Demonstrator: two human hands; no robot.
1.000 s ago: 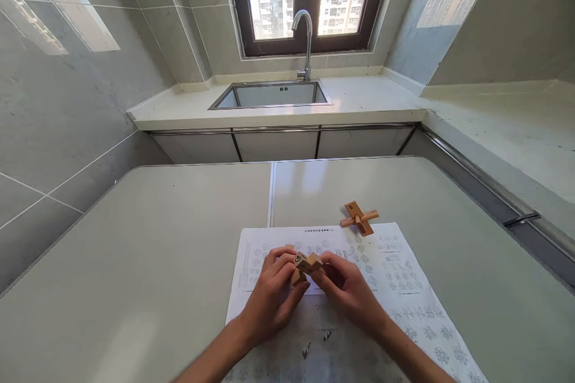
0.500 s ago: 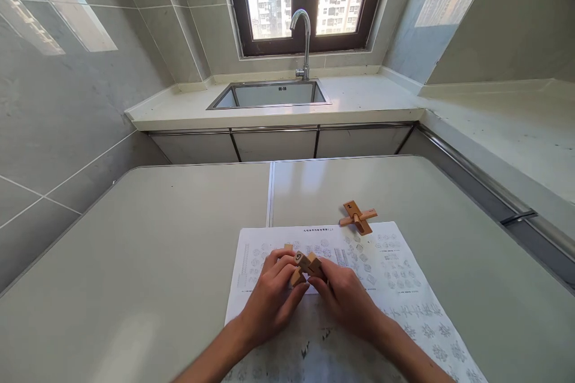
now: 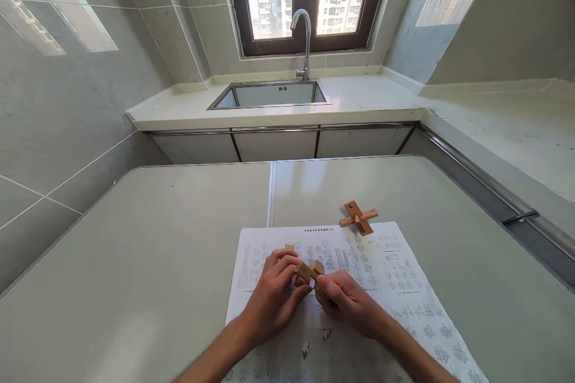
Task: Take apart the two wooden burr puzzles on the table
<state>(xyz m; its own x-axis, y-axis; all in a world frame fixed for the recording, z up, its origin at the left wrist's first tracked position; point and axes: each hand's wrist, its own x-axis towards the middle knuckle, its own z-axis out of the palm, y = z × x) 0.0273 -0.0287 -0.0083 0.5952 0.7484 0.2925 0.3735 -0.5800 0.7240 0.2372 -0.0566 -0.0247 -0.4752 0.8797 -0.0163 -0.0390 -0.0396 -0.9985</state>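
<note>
Small notched wooden puzzle pieces are between my two hands, above a printed sheet of puzzle diagrams. My left hand curls round them from the left, fingers on the far side and thumb on the near side. From the right, my right hand pinches one piece between thumb and forefinger. Fingers hide part of the pieces, so how they join cannot be made out. Another bit of wood shows just beyond my left fingertips. At the sheet's far edge lies a cross-shaped wooden puzzle assembly, marked with a "2".
The pale table spreads out on both sides, with a seam across its far half. Behind it stands a white counter with a sink and faucet under a window. Tiled walls flank the table.
My right hand has turned and drawn slightly nearer, its grip now a thumb-and-forefinger pinch. The pieces between my hands have rotated. My left hand has barely moved, and the cross-shaped assembly lies still.
</note>
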